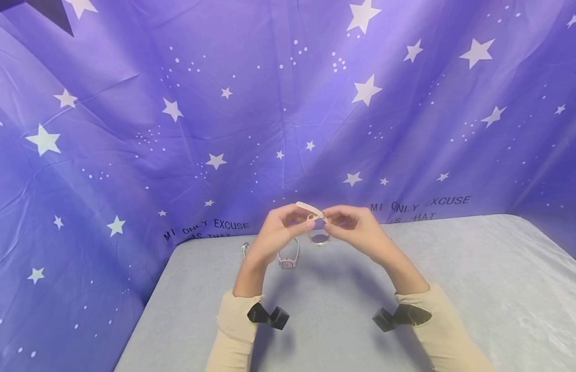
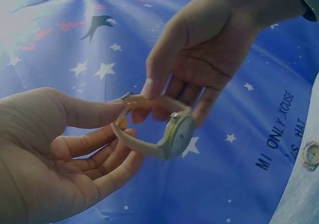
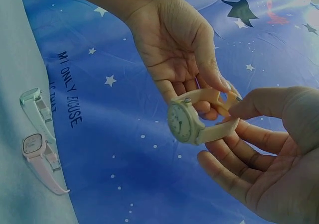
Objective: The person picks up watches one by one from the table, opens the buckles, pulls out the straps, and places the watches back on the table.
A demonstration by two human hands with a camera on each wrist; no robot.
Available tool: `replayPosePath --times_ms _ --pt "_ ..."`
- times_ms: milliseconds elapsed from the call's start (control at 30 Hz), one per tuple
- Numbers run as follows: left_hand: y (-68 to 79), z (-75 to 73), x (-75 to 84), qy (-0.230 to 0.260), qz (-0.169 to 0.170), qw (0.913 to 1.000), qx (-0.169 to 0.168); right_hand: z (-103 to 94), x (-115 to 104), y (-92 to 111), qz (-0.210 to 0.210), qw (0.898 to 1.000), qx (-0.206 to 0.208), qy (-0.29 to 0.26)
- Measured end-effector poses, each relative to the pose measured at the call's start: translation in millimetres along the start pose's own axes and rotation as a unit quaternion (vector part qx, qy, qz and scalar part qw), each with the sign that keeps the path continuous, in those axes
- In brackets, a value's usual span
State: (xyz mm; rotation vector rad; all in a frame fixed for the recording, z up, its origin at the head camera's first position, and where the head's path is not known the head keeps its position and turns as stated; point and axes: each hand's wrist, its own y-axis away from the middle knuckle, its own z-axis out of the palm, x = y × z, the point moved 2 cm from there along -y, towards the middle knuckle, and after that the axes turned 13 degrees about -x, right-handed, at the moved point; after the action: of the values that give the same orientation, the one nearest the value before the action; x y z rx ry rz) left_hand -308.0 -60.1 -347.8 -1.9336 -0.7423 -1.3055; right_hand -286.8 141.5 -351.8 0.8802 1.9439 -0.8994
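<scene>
A cream wristwatch with a round dial hangs above the table between both hands, its strap bent into a loop. My left hand pinches one part of the strap between thumb and fingers near the buckle. From the other side, my right hand pinches the strap with its thumb and fingertips. In the left wrist view the watch case is seen edge-on, dial facing away from the hands. The right wrist view shows the dial more fully. Fingers partly hide the buckle, so whether it is fastened cannot be told.
A pink watch and a pale green watch lie side by side on the table. The pale, cloth-covered table ends against a purple star-patterned curtain. Dark cameras are strapped at both wrists.
</scene>
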Motion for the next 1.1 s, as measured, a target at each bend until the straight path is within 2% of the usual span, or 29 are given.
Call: replayPosePath --times_ms 500,900,1100 --pt "-2.0 4.6 -1.4 -0.029 0.016 0.9995 0.0 -1.2 2.9 -0.2 0.022 0.999 0.022 -0.036" --pt "-0.3 -1.7 -3.2 -0.029 0.023 0.9993 0.006 -2.4 2.1 0.5 0.031 0.999 0.016 -0.02" --pt "0.3 -1.4 -3.1 -0.022 0.012 0.9997 0.004 -2.7 1.5 0.4 0.031 0.999 0.019 -0.019"
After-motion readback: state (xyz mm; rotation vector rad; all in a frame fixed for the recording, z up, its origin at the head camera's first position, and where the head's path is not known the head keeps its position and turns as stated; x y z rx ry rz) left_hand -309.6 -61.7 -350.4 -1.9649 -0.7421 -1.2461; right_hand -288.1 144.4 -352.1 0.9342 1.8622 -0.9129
